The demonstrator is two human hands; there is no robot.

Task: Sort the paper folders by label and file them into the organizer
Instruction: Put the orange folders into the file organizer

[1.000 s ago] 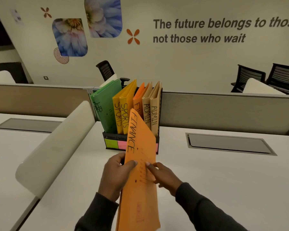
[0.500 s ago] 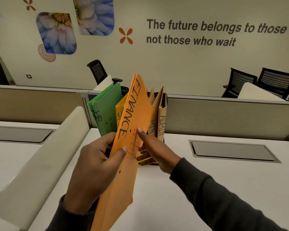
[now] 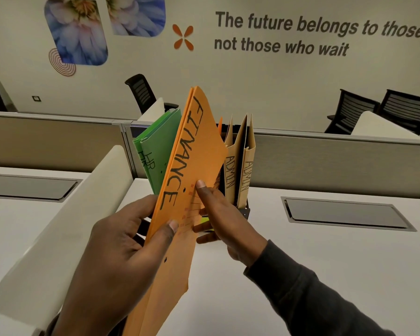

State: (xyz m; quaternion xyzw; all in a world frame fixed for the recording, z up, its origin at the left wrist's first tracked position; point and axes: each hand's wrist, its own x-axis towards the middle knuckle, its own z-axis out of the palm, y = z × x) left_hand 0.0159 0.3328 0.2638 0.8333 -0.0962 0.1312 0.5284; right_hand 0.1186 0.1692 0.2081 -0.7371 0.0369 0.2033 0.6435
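An orange folder [image 3: 199, 141] marked FINANCE stands tilted in front of the black organizer [image 3: 246, 212] on the white desk. My left hand [image 3: 121, 248] grips the folder's lower left edge, thumb on its face. My right hand [image 3: 218, 214] presses a thumb on the folder's right side, its fingers behind it near the organizer. In the organizer I see green folders [image 3: 158, 151] marked HR at the left and two tan folders [image 3: 243, 161] marked ADMIN at the right. The orange folder hides the slots between them.
A curved white divider [image 3: 66, 224] runs along the desk's left side. Grey cable hatches [image 3: 344, 214] are set into the desk at right and left. A low partition [image 3: 337, 161] stands behind the organizer. Black chairs [image 3: 383, 110] lie beyond it.
Both hands have raised the FINANCE folder from low over the desk up in front of the organizer, and it now covers the yellow and orange folders there. The camera moved closer.
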